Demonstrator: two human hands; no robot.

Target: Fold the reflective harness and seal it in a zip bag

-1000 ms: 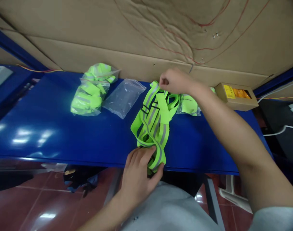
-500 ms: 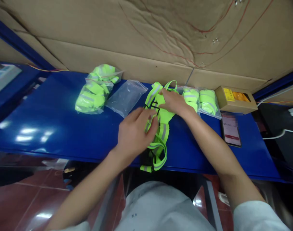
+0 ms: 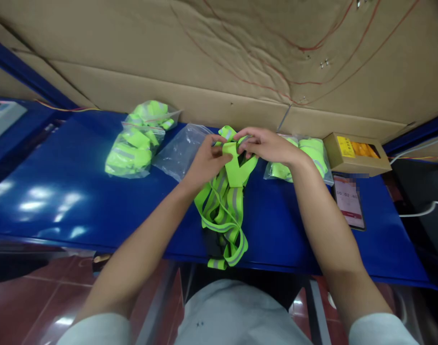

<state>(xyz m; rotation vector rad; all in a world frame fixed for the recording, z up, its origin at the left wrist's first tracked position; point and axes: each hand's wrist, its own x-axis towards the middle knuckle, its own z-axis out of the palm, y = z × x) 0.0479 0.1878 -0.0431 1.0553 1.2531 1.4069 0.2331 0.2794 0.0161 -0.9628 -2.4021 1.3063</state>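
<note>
A neon-green reflective strap vest (image 3: 224,203) with grey stripes lies on the blue table (image 3: 71,191), its lower loops hanging over the near edge. My left hand (image 3: 206,160) pinches the vest's upper end from the left. My right hand (image 3: 267,143) grips the same upper end from the right, fingers curled on the strap. Both hands meet at the far side of the vest, close to the cardboard wall.
An empty clear plastic bag (image 3: 179,151) lies left of my hands. Bagged green vests (image 3: 138,139) sit further left, and more bagged vests (image 3: 310,153) lie to the right. A cardboard box (image 3: 355,153) and a phone (image 3: 348,201) rest at right. Cardboard (image 3: 219,57) backs the table.
My left hand moved from the vest's near end up to its far end. My right hand stayed at the top, and the vest shifted slightly with its loops now over the edge.
</note>
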